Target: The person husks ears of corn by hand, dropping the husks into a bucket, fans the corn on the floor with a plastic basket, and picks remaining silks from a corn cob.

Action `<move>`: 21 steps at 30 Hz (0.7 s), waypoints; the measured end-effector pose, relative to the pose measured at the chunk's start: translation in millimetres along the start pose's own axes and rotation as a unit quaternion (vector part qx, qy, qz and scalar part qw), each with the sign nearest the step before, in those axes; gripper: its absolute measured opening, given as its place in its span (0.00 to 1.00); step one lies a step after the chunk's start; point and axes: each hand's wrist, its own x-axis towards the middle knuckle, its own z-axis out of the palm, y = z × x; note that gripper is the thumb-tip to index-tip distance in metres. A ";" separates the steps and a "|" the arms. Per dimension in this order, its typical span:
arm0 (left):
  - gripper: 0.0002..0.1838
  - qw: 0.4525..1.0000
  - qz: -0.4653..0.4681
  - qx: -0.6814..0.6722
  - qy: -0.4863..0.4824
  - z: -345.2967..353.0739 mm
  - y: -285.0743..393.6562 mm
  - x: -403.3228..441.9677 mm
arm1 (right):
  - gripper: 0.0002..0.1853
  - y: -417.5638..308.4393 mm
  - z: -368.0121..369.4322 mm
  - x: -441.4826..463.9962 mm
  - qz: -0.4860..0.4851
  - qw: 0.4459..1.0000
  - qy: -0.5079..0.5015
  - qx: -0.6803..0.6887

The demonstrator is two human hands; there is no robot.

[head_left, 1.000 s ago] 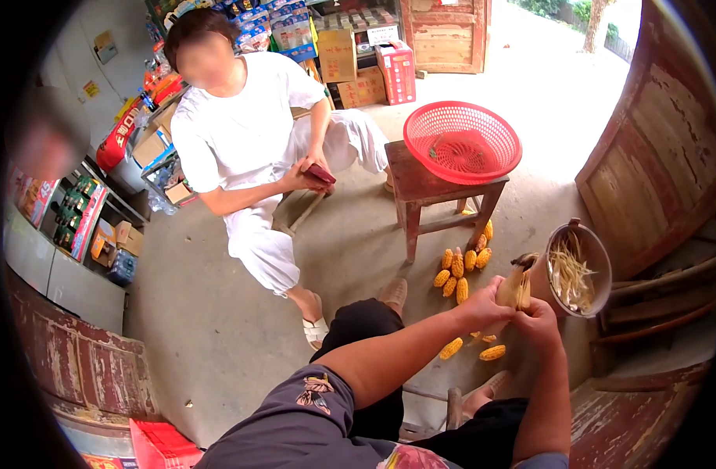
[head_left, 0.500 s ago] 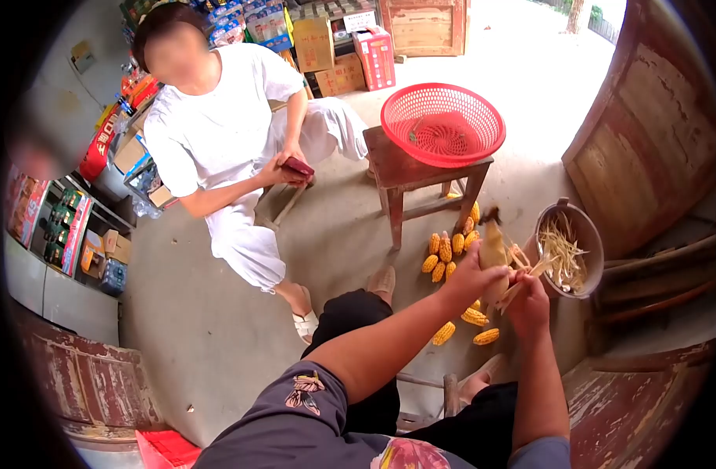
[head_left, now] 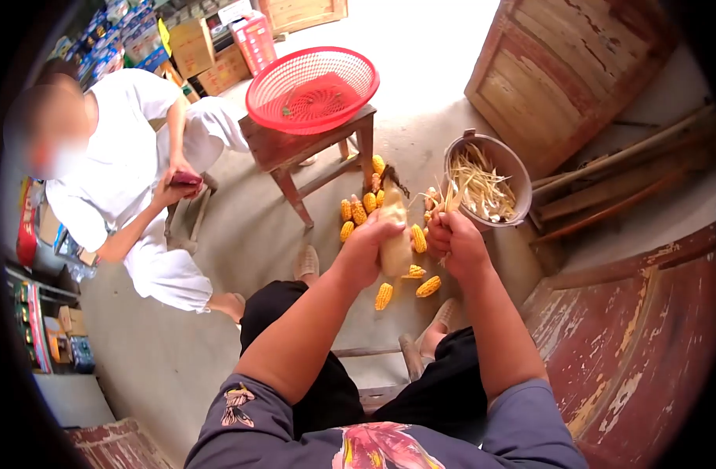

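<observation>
My left hand [head_left: 366, 252] is wrapped round an ear of corn [head_left: 395, 223] still in its pale husk, with dark silk at its upper tip. My right hand [head_left: 460, 241] is closed on a bunch of torn corn husk [head_left: 452, 200], apart from the ear and close to the bucket. The grey bucket [head_left: 522, 180] to the right holds a heap of pale husk strips [head_left: 480, 181]. Several bare yellow corn cobs [head_left: 359, 211] lie on the floor beyond and below my hands; the ear and hands partly hide some.
A wooden stool [head_left: 276, 152] bears a red plastic basket [head_left: 313, 90]. At left sits a person in white [head_left: 131, 117], holding a dark red object [head_left: 187, 179]. Cardboard boxes [head_left: 194, 47] stand behind. A wooden door panel [head_left: 561, 70] and long timber pieces [head_left: 631, 160] are at right.
My view has swung right, so everything sits further left. My right hand has come away from the ear with husk in it; the hands were together before.
</observation>
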 end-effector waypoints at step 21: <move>0.30 0.978 0.051 0.199 0.021 -0.5 -5.3 -6.0 | 0.14 1.0 9.6 -16.3 0.005 0.987 -0.047 -0.152</move>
